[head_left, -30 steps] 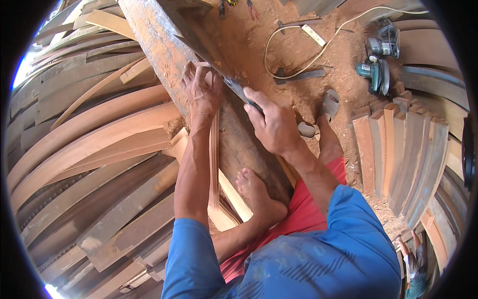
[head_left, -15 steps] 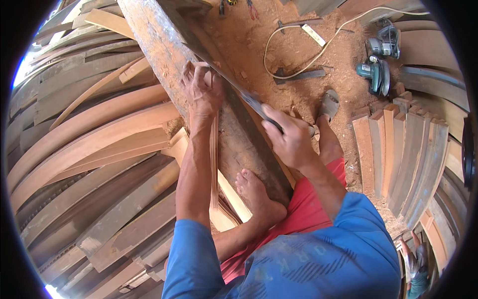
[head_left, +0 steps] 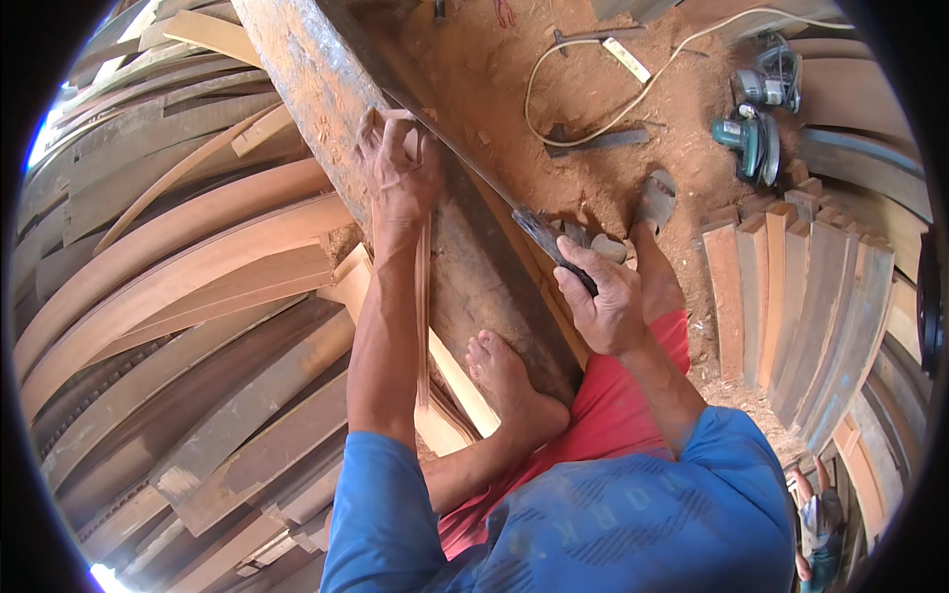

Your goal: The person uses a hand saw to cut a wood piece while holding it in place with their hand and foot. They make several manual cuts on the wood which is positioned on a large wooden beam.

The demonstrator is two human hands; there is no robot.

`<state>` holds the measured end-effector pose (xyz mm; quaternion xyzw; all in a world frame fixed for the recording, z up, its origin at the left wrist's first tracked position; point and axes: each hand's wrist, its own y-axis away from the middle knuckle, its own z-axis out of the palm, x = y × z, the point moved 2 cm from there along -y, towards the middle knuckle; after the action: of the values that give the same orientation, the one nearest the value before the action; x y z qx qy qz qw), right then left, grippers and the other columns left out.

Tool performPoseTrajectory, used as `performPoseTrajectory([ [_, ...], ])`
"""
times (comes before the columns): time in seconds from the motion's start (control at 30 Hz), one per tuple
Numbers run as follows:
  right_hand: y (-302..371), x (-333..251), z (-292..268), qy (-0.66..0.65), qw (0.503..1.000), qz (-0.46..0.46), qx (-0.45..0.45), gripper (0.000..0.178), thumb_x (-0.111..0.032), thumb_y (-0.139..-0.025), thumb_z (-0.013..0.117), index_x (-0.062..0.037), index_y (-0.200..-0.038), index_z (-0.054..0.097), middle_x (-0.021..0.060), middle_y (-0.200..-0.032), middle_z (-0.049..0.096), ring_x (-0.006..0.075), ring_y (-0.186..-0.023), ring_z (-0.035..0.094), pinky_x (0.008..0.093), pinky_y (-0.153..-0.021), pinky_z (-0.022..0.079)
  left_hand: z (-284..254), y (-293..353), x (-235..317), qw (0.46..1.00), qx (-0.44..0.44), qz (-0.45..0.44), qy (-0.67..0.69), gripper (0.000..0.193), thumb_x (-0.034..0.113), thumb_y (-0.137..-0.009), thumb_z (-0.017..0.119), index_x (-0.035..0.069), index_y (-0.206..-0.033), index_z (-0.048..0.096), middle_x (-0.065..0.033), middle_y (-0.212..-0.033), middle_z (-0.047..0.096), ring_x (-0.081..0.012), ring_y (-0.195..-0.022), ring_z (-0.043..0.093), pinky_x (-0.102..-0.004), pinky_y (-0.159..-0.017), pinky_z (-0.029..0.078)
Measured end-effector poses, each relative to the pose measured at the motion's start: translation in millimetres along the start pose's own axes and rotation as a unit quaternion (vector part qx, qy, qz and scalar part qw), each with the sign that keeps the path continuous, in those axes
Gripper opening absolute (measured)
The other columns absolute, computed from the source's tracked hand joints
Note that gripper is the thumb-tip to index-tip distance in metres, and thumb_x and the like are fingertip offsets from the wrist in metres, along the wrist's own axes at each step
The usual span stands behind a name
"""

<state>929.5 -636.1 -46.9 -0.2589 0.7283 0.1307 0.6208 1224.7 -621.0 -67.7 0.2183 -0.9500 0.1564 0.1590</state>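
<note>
Handsaw [head_left: 532, 225] with thin grey blade and dark handle is running diagonally up-left from the right hand [head_left: 605, 301], clamped on that handle, its long axis passing just beside the left hand [head_left: 398, 168]; that hand, knuckles bent, is gripping a pale reddish-brown wooden piece [head_left: 395, 115] atop a thick weathered timber beam [head_left: 479, 282].

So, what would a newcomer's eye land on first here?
Probably the long, thin, black-handled metal tool in the right hand, slanting near the edge of the thick, sawdust-dusted beam. Next, the bare foot on that beam, just below the picture's centre. Then the curved, reddish-brown wooden planks at the left.
</note>
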Motion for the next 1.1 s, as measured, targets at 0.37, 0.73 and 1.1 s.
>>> performPoseTrajectory([
  [0.37,-17,6,15,0.002,1.0,-0.016,0.01,0.027,-0.01,-0.098,0.068,0.0002,-0.123,0.069,0.0227,-0.103,0.076,0.0395,-0.085,0.075,0.0445,-0.073,0.06,1,-3,5,1.0,0.01,0.004,-0.004,0.029,0.018,-0.088,0.073,0.011,-0.116,0.068,-0.0302,-0.14,0.058,-0.0489,-0.142,0.042,-0.0596,-0.115,0.032],
  [0.73,-45,-8,22,-0.002,1.0,-0.003,-0.013,0.03,-0.006,-0.098,0.07,0.0043,-0.127,0.068,0.0252,-0.099,0.075,0.0343,-0.085,0.078,0.0395,-0.072,0.06,5,-3,-9,1.0,0.003,0.008,-0.008,0.03,0.02,-0.086,0.075,0.01,-0.114,0.067,-0.0288,-0.138,0.058,-0.0477,-0.142,0.042,-0.0587,-0.115,0.03],
  [1.1,-74,-5,45,0.019,0.999,-0.007,-0.024,0.031,-0.009,-0.097,0.071,0.0011,-0.126,0.068,0.0238,-0.103,0.076,0.0387,-0.086,0.076,0.043,-0.073,0.06,5,-2,-15,0.999,0.012,0.008,-0.029,0.03,0.021,-0.085,0.076,0.011,-0.113,0.068,-0.0301,-0.139,0.058,-0.0474,-0.143,0.042,-0.0574,-0.117,0.03],
])
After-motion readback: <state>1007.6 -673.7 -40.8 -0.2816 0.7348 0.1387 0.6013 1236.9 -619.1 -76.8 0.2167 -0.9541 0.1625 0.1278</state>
